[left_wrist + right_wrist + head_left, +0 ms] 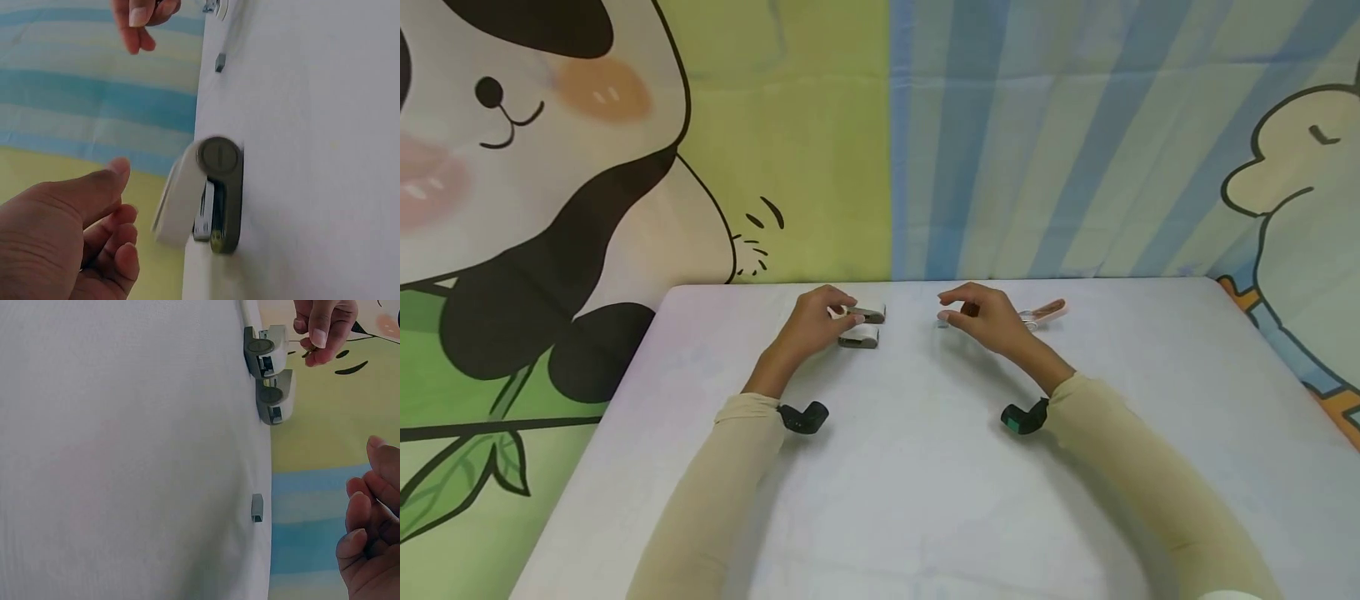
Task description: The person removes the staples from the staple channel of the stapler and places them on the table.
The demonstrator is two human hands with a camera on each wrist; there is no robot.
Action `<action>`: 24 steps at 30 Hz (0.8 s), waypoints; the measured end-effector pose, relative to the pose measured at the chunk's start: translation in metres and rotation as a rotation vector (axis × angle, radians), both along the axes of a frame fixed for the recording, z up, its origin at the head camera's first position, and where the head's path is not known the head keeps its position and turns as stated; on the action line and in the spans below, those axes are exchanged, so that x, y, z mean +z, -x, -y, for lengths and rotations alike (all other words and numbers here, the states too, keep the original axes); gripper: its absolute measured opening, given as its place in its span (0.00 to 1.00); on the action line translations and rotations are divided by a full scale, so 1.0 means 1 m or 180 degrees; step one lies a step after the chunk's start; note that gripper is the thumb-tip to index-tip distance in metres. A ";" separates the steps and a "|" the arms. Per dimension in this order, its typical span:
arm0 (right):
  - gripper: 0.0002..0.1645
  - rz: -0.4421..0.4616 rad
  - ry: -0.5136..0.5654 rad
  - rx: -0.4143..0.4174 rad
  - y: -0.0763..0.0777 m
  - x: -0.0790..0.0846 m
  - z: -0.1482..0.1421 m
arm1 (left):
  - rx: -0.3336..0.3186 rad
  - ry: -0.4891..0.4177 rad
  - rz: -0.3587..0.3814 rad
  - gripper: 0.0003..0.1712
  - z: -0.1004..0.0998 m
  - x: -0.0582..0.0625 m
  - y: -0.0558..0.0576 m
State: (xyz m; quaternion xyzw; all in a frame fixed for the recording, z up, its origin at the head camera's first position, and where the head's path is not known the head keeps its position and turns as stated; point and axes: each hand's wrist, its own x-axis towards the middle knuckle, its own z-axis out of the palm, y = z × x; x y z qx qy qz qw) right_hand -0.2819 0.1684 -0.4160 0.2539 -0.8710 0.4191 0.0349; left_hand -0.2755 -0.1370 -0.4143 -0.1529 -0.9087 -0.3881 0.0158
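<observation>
Two small white-and-grey staplers, a farther one [872, 314] and a nearer one [859, 337], lie side by side near the table's back edge. My left hand [816, 321] hovers just left of them. In the left wrist view its fingers [115, 234] are loosely bent, apart from the stapler [226, 187], and nothing shows in them. A small grey block [257, 507], resembling a strip of staples, lies on the table near my right hand [988, 317]. That hand is raised, fingers [359, 509] loosely bent, apparently holding nothing.
Behind my right hand, partly hidden, lies an object with an orange-brown handle [1048, 310]. White cloth covers the table [910, 483]. A printed curtain [820, 167] hangs along the back edge. A black wrist camera [805, 418] sits at each cuff.
</observation>
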 end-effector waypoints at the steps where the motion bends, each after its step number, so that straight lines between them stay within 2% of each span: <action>1: 0.18 0.0048 -0.0016 0.0006 0.000 -0.001 0.003 | 0.0010 0.0010 0.0034 0.19 0.004 -0.001 0.000; 7: 0.21 0.0276 -0.0029 0.0131 0.002 -0.011 0.030 | 0.0065 -0.0001 0.0222 0.19 0.026 -0.011 -0.003; 11: 0.23 0.0341 -0.0069 0.0336 0.003 -0.020 0.049 | 0.0035 -0.0067 0.0295 0.19 0.033 -0.022 -0.005; 18: 0.26 0.0521 -0.0277 0.0636 0.007 -0.031 0.071 | -0.0124 -0.0251 0.0305 0.23 0.032 -0.040 -0.004; 24: 0.25 0.0642 -0.0351 0.0703 0.009 -0.031 0.083 | -0.0085 -0.0229 0.0315 0.23 0.030 -0.042 -0.003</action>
